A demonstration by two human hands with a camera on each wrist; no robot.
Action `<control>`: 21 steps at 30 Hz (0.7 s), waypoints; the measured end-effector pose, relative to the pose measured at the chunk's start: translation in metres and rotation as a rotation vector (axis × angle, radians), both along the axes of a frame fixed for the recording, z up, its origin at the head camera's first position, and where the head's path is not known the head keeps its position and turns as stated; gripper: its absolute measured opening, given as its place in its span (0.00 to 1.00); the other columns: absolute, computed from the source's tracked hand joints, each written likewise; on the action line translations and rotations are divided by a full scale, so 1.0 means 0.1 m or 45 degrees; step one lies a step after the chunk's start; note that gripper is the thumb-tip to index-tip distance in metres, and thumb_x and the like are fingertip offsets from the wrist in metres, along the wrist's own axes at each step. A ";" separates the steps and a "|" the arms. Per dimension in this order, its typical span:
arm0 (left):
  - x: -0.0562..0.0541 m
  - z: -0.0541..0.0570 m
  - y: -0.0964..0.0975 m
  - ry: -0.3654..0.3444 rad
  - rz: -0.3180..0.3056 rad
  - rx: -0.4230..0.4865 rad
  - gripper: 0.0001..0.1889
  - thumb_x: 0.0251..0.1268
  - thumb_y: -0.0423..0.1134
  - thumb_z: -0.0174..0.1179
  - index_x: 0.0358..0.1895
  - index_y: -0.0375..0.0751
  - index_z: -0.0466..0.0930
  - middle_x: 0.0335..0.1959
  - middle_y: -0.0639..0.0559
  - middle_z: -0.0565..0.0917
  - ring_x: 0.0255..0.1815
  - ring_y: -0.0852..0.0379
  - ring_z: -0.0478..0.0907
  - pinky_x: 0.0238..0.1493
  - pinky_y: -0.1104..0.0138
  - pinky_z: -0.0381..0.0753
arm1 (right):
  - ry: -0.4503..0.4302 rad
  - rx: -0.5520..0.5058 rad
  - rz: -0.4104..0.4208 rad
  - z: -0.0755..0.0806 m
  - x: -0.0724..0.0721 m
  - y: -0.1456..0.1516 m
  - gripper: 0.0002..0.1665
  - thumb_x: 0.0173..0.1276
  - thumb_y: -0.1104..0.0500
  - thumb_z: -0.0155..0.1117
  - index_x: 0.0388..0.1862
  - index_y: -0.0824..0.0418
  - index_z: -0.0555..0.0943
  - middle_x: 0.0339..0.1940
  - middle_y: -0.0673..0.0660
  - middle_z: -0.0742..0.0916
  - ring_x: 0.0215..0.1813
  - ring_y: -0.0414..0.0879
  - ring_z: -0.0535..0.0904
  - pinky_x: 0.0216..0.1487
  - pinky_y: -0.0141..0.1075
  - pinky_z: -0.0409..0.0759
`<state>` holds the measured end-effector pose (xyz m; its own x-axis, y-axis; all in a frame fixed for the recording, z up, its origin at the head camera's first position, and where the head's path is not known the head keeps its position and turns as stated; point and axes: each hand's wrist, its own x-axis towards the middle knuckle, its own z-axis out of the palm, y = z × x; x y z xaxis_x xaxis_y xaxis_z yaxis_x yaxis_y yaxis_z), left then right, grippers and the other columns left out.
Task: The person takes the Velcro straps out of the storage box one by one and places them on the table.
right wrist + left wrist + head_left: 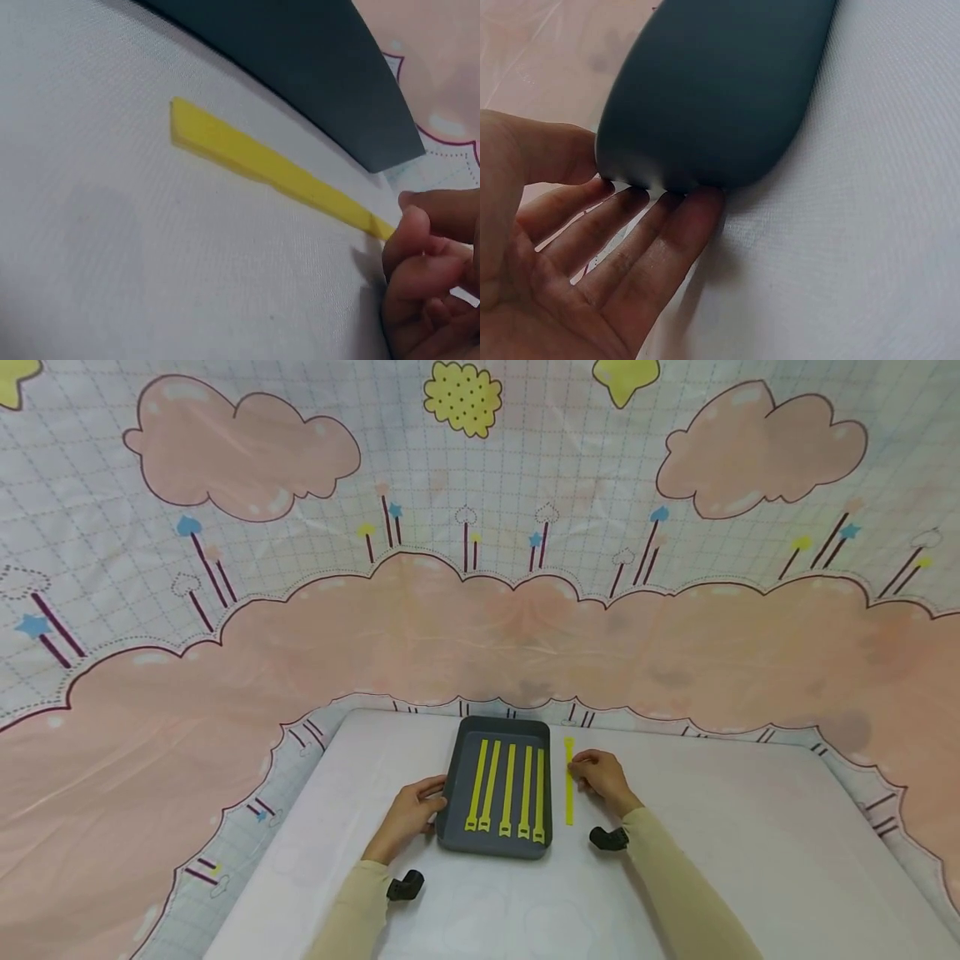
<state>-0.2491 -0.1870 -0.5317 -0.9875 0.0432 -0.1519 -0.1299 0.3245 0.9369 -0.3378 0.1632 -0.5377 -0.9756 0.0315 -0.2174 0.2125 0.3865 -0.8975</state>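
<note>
A dark grey rectangular tray point(491, 850) lies on the white table, holding several yellow hook-and-loop cable ties point(507, 789) side by side, slotted heads toward me. My left hand point(411, 812) holds the tray's left edge; in the left wrist view the thumb point(562, 150) is at the rim and the fingertips point(705, 199) rest against the outer wall. Just right of the tray, another yellow cable tie point(569, 806) lies lengthwise, its slotless end nearer me. My right hand point(606, 777) pinches it above its middle, with curled fingers point(424, 277) partly covering it in the right wrist view.
Black wrist cameras point(406, 886) sit at both cuffs, above the table surface point(750, 835). Behind the table hangs a patterned cloth point(525, 635) with pink clouds, which also runs down along both sides.
</note>
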 end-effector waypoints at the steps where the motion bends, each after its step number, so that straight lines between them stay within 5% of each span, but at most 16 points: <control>1: 0.00 0.00 0.00 0.000 0.000 -0.004 0.25 0.68 0.35 0.58 0.69 0.44 0.72 0.67 0.42 0.77 0.53 0.52 0.81 0.30 0.63 0.82 | 0.002 -0.020 0.010 0.00 0.00 0.01 0.15 0.68 0.57 0.65 0.48 0.65 0.79 0.27 0.52 0.82 0.23 0.41 0.75 0.24 0.31 0.72; 21: 0.00 -0.01 0.01 -0.007 0.018 -0.017 0.25 0.69 0.35 0.57 0.68 0.45 0.72 0.67 0.42 0.76 0.57 0.50 0.80 0.33 0.62 0.83 | 0.064 -0.195 0.070 0.22 0.25 0.16 0.19 0.71 0.58 0.63 0.55 0.68 0.77 0.44 0.57 0.84 0.38 0.44 0.80 0.39 0.33 0.81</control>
